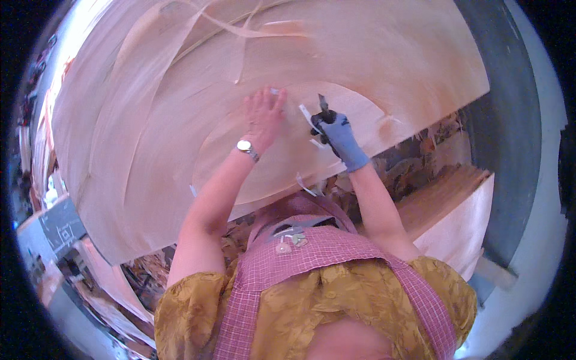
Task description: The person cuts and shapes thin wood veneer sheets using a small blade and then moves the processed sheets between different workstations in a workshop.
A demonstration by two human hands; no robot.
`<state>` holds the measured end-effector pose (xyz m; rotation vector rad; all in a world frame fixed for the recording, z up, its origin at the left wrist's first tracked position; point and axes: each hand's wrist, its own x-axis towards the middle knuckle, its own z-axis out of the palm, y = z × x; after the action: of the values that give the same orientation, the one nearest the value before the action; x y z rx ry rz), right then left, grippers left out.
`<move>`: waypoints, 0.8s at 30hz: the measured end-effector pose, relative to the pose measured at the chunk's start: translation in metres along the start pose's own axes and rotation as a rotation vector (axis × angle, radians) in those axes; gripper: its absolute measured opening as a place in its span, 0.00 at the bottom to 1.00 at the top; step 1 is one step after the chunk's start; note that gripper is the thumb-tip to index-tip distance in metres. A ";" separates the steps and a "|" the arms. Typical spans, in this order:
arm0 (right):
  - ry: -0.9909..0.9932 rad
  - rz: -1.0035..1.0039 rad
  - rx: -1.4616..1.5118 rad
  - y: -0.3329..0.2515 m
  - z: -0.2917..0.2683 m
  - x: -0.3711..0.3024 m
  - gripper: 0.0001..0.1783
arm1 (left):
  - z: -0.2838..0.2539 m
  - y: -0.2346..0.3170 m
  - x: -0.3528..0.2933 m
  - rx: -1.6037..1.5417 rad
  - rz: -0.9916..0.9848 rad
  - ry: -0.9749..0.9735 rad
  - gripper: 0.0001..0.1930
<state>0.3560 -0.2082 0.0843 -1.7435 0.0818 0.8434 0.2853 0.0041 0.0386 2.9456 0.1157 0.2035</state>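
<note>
- I'm seeing the wood sheet [198, 72] filling the frame's upper middle; I'm judging it light, bendy, easily split, so favouring a two-handed edge hold.
- The left hand [264, 117] is lying flat on it, upper centre, grasping nothing.
- Rightward, the gloved right hand [337, 133] is gripping a dark tool [323, 103].

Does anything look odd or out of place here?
Brown scraps lie messily beyond the near edge of the big wood-coloured sheet. Also, only the right hand is gloved; the left hand is bare.
</note>
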 end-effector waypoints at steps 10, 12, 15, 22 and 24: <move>0.378 -0.042 0.080 0.094 -0.154 -0.045 0.11 | 0.012 0.146 0.024 -0.221 0.389 -0.040 0.31; 0.393 -0.074 0.082 0.123 -0.164 -0.031 0.12 | 0.018 0.195 0.024 -0.163 0.547 -0.027 0.28; 0.389 -0.093 0.024 0.124 -0.161 -0.031 0.16 | 0.023 0.229 0.022 0.051 0.534 -0.210 0.24; 0.494 -0.264 -0.859 0.112 -0.216 -0.048 0.15 | 0.042 0.230 0.017 -0.035 0.553 -0.003 0.22; 0.293 -0.272 -0.279 0.085 -0.208 -0.076 0.15 | 0.017 0.239 0.035 -0.191 0.451 -0.228 0.21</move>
<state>0.3633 -0.4455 0.0799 -2.0754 -0.0816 0.4102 0.3373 -0.2298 0.0725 2.7352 -0.5691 -0.0608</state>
